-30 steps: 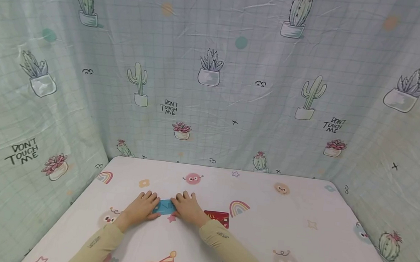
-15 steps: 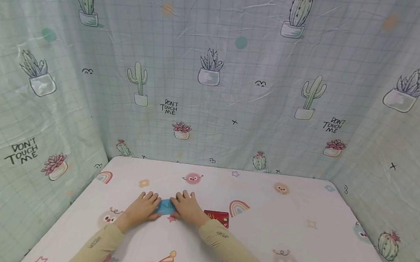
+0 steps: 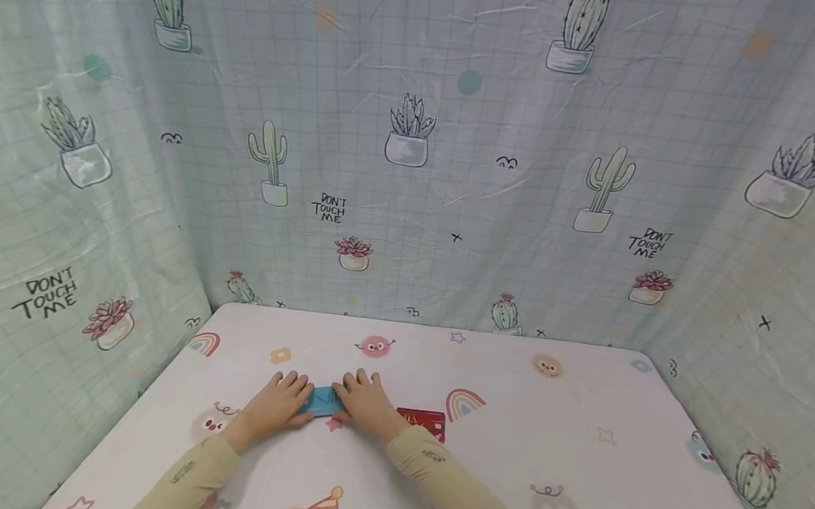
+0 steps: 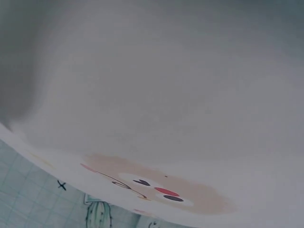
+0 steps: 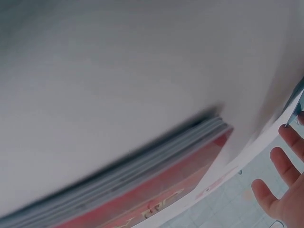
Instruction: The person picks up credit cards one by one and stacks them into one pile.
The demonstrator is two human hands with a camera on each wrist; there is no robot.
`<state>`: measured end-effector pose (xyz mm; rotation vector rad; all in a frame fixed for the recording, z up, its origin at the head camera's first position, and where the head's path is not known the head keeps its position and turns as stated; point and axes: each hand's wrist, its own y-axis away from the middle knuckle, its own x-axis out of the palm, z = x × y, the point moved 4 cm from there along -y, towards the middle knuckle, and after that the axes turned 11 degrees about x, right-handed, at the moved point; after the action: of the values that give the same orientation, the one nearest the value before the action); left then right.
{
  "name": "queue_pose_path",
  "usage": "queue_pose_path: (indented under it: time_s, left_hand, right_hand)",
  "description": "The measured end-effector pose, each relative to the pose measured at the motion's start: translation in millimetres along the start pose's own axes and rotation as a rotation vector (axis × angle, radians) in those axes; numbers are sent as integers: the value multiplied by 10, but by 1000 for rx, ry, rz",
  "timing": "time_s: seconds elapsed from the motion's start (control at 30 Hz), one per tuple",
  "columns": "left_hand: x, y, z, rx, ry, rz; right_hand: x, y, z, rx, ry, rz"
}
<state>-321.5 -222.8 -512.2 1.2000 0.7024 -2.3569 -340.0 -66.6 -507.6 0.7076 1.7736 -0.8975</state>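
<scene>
In the head view a blue card (image 3: 322,402) with dark lettering lies between my two hands, low over the white table. My left hand (image 3: 277,401) grips its left end, thumb toward the near edge and fingers toward the far one. The right hand (image 3: 367,406) pinches the opposite end in the same way, covering that corner. Just right of that wrist is a stack of cards with a red card (image 3: 431,423) on top, partly hidden by the forearm. From the right wrist, the stack (image 5: 156,190) shows several layered edges. The left wrist view has neither the hand nor the card.
The table cover (image 3: 509,425) carries printed rainbows, stars and smiling faces. Around its back and sides hangs a pale green curtain (image 3: 456,194) with cactus prints. Both forearms, in light yellow sleeves, reach in from the near edge.
</scene>
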Motion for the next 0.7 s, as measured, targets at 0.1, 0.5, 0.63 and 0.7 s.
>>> queue_pose_path:
  time_s: [0.1, 0.5, 0.63, 0.7]
  left_hand:
    - [-17, -3, -6, -2, 5, -1]
    - [-55, 1, -54, 0, 18, -8]
    - [-76, 1, -77, 6, 29, -20]
    - [-81, -5, -88, 15, 29, -30]
  right_hand:
    - [-8, 5, 0, 2, -2, 1]
    - [-46, 18, -11, -8, 3, 40]
    - [-70, 23, -26, -7, 18, 32]
    - [-85, 32, -40, -3, 26, 30]
